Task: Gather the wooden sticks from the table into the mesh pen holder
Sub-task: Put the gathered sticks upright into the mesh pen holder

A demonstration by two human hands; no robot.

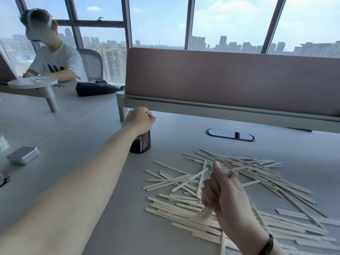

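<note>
A black mesh pen holder [142, 143] stands upright on the grey table [77, 144], left of a wide scatter of pale wooden sticks [185, 181]. My left hand [138, 119] hovers right over the holder's mouth, fingers curled, with a stick end showing between them; the holder's rim is hidden behind my wrist. Above the pile, my right hand [219, 192] grips a small bundle of sticks [206, 212] in a fist, their ends poking out above and below. Whether sticks stand inside the holder cannot be seen.
A brown desk divider [230, 78] runs along the back, with a cable port [230, 134] in front of it. A small metal tin [23, 155] lies at the left. Across the table sits a person [53, 59] wearing a headset, beside a dark bag [95, 88].
</note>
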